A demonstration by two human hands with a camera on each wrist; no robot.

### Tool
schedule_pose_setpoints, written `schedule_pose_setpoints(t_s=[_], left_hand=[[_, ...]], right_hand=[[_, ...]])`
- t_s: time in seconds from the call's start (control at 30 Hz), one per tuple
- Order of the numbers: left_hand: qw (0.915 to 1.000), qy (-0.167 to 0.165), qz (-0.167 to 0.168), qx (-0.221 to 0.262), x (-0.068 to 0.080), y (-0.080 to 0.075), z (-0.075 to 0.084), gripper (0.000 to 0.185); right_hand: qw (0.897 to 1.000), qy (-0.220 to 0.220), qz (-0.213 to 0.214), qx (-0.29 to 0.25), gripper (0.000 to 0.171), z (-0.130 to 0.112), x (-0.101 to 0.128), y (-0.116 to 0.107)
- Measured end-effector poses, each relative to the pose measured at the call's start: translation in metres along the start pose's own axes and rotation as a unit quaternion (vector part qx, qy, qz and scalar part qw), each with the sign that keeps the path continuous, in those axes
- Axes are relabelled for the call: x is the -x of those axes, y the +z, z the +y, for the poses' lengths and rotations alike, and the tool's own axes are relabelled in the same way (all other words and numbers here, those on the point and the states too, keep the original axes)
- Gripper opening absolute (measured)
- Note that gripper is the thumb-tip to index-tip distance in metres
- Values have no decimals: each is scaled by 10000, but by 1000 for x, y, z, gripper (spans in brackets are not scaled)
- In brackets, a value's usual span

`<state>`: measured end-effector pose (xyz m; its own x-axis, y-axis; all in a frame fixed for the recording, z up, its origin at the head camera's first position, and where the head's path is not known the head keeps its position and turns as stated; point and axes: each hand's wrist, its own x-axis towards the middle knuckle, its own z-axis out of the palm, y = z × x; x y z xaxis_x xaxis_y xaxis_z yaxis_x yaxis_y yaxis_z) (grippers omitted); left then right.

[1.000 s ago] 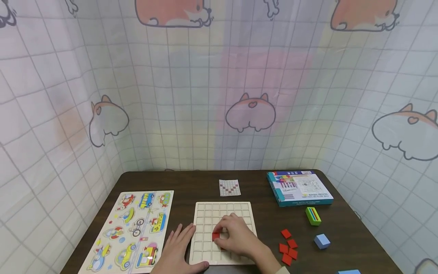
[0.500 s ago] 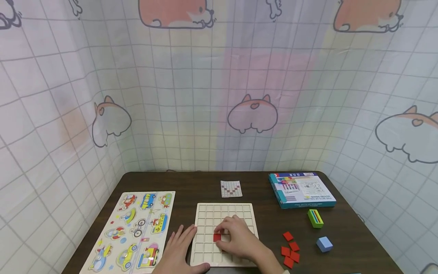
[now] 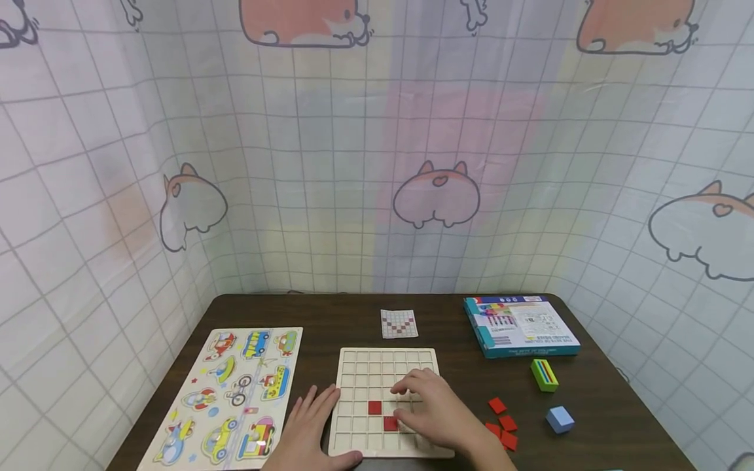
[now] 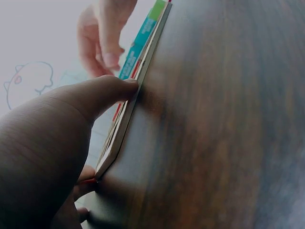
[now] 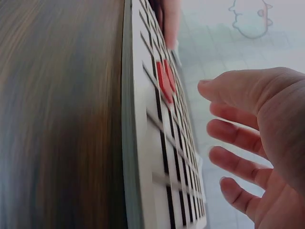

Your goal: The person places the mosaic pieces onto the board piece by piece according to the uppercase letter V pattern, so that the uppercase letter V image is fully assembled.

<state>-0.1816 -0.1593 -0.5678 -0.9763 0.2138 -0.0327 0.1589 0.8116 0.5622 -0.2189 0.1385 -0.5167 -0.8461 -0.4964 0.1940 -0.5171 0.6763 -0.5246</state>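
The pale square-celled board (image 3: 383,379) lies flat in the near middle of the table, and two red squares sit in its cells: the far red square (image 3: 374,407) is just left of the middle, and the near red square (image 3: 391,424) lies diagonally beside it, nearer and to the right. The right hand (image 3: 432,409) hangs over the right part of the board, its thumb and lightly bent fingers spread apart; the right wrist view shows a gap between that hand and the squares. The left hand (image 3: 312,432) lies along the board's left side with fingers straight and spread, its fingertips at the left edge and its thumb against the near edge. Right of the board lies a cluster of loose red tiles (image 3: 508,423), partly covered by the right hand's wrist. Farther right stand a light blue block (image 3: 559,419) and, beyond it, a green block (image 3: 544,375) with coloured stripes. A flat printed box (image 3: 521,327) lies at the far right. Just beyond the board is a small card (image 3: 399,324) bearing a V of reddish squares. On the left lies a picture puzzle (image 3: 220,399) of vehicles. The dark table (image 3: 341,314) meets a checked cloth (image 3: 330,163) printed with cartoon dogs.
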Motion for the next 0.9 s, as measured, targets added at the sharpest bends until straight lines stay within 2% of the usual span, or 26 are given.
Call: schedule_pose_setpoints(t_s=[0.2, 0.53, 0.73, 0.9], left_hand=[[10000, -9, 57, 23, 0, -3, 2, 127], [10000, -47, 9, 45, -1, -3, 1, 128], [10000, -16, -4, 75, 0, -2, 2, 129], [10000, 19, 18, 47, 1, 0, 3, 129]], right_hand=[[9994, 345, 79, 58, 22, 15, 15, -14], [9977, 560, 374, 58, 29, 35, 35, -31], [9951, 928, 339, 43, 32, 50, 43, -37], [9933, 1037, 490, 169, 30, 60, 51, -40]])
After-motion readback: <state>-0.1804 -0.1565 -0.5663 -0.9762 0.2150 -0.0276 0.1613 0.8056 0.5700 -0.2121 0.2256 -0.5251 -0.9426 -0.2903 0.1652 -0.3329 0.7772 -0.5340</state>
